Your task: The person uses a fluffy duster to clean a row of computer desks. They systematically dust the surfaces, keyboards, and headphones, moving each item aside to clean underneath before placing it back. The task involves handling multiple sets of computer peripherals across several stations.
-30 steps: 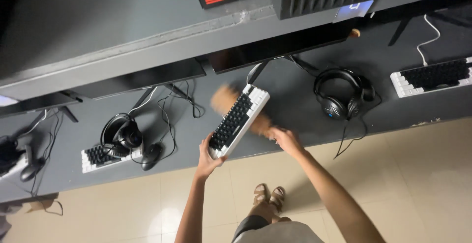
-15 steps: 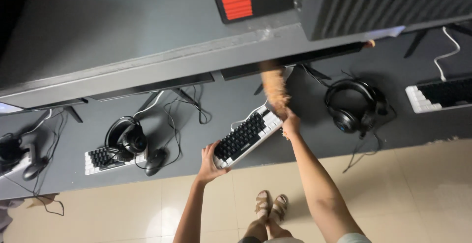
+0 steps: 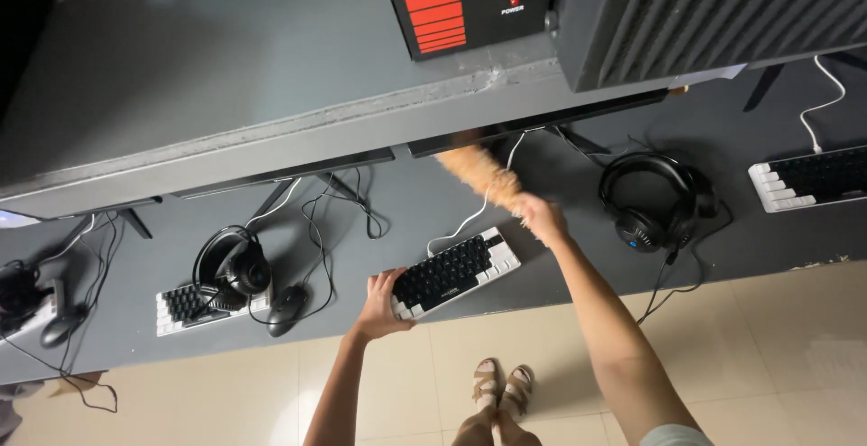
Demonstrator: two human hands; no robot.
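Head view — red-panelled black box (image 3: 465,4) overhead

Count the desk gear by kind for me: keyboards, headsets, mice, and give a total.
Keyboards: 3 – middle keyboard, left keyboard, right keyboard
Headsets: 2 – left headset, right headset
Mice: 2 – mouse, far-left mouse
Total: 7

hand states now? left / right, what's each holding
Left hand: closed on the near end of the black-and-white keyboard.
Right hand: closed around the handle of the fluffy orange duster.
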